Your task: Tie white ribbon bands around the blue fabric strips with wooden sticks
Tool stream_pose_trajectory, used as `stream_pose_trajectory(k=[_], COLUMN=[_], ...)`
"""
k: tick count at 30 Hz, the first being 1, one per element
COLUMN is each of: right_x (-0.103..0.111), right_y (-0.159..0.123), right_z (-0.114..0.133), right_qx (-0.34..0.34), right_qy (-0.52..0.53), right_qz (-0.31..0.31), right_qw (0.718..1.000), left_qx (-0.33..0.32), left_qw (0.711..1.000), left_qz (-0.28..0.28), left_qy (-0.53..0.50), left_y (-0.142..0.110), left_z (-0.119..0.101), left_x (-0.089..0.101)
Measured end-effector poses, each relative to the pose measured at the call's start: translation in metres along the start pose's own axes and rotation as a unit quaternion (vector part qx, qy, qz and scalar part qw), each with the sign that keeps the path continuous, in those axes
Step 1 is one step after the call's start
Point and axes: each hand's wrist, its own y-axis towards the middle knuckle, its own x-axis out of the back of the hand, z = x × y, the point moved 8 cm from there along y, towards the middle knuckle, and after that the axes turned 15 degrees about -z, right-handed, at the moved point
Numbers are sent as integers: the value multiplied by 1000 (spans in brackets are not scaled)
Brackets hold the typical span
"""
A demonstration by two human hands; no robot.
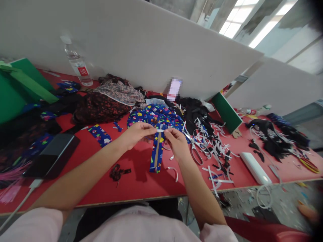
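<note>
A blue patterned fabric strip (pixel 156 154) with a tan band down its middle hangs between my hands, above the red table. My left hand (pixel 138 134) pinches its upper left edge between thumb and fingers. At the upper right edge, my right hand (pixel 177 140) pinches the same strip. Just behind lies a heap of matching blue printed fabric (pixel 156 116). Scissors (pixel 194 148) with pale handles rest to the right of my right hand. Another blue printed piece (pixel 100 135) lies flat to the left of my left hand.
Scraps of white and black trimmings (pixel 217 151) cover the table's right part. Dark floral cloth (pixel 103 104) is piled at the back left, near a water bottle (pixel 79 67). A black device (pixel 51 156) with a cable lies left; a white power bank (pixel 255 168) lies right.
</note>
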Motion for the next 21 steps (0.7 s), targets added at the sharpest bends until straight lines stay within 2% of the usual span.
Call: stream_pose_trajectory(k=[7,16,21], right_x=[-12,-19,-17], right_y=[8,8,2], right_z=[-9,-22,-22], right_qx=[-39,-74,-62], right_qy=[74,109,96], right_qz=[39,83,70], right_qw=[996,988,991], left_qx=[-82,-74,-74], left_qw=[995,991,990], left_qz=[-59,-99,-104], left_qy=[17,-45,-68], left_y=[2,-11,-14], left_z=[-4,12,23], left_x=[9,18,17])
